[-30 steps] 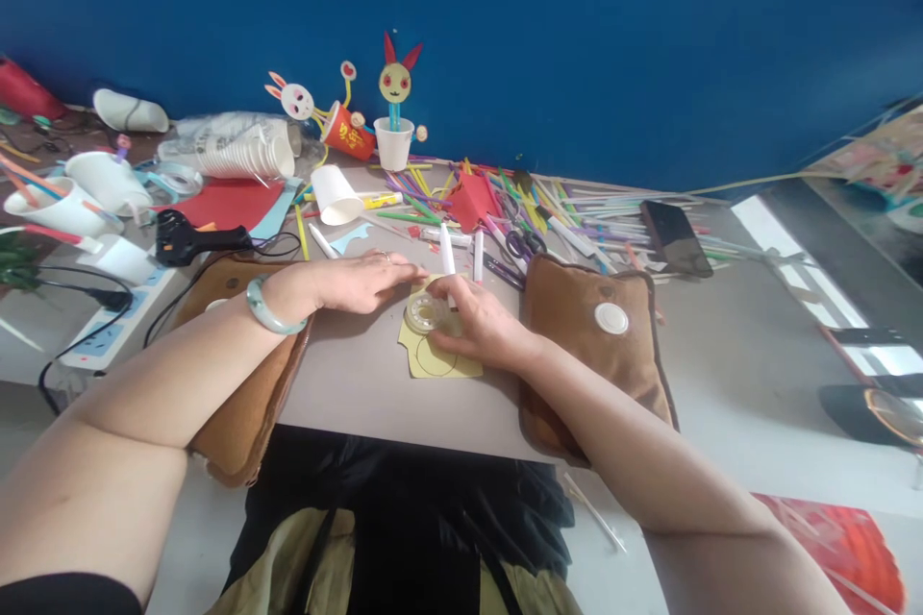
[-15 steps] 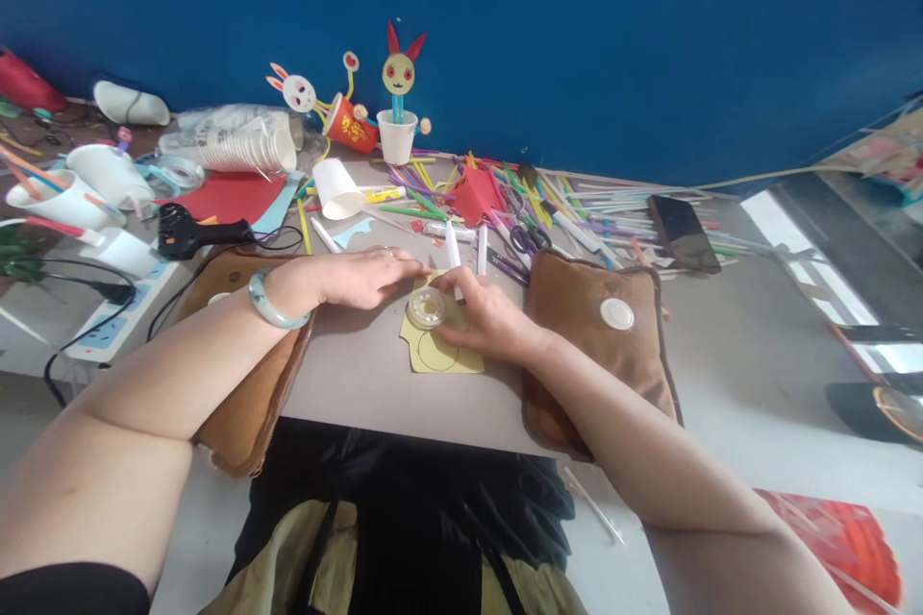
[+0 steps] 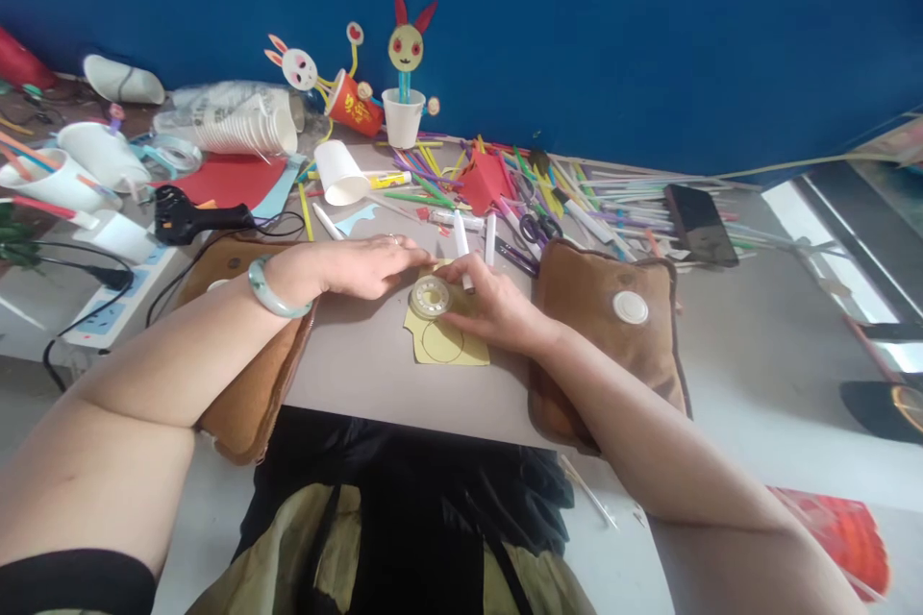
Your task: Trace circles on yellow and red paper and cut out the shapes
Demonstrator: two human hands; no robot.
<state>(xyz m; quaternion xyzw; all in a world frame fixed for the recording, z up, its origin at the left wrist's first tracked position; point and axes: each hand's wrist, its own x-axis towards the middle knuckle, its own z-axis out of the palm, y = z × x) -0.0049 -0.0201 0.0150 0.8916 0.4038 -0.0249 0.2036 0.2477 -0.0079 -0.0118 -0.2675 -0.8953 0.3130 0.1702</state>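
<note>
A yellow paper [image 3: 472,352] with a drawn circle lies on the table in front of me. A small roll of tape [image 3: 420,308] rests on it, above the circle. My right hand [image 3: 497,307] pinches the roll's right side between thumb and fingers, and a white marker [image 3: 461,235] sticks up from between the same fingers. Stretched out flat, my left hand [image 3: 367,267] reaches from the left, its fingertips at the paper's upper edge. Part of the paper is hidden under my right hand.
Brown hand-warmer pouches flank the paper, one at left [image 3: 237,384] and one at right [image 3: 606,307]. Behind lie paper cups [image 3: 338,173], scissors [image 3: 540,227], many pipe cleaners and a phone [image 3: 699,226]. A glue gun [image 3: 191,216] and a power strip [image 3: 126,298] stand left.
The camera view has shifted slightly, so the things at the back sit a little higher and further right. Both hands keep nearly the same pose on the paper and tape.
</note>
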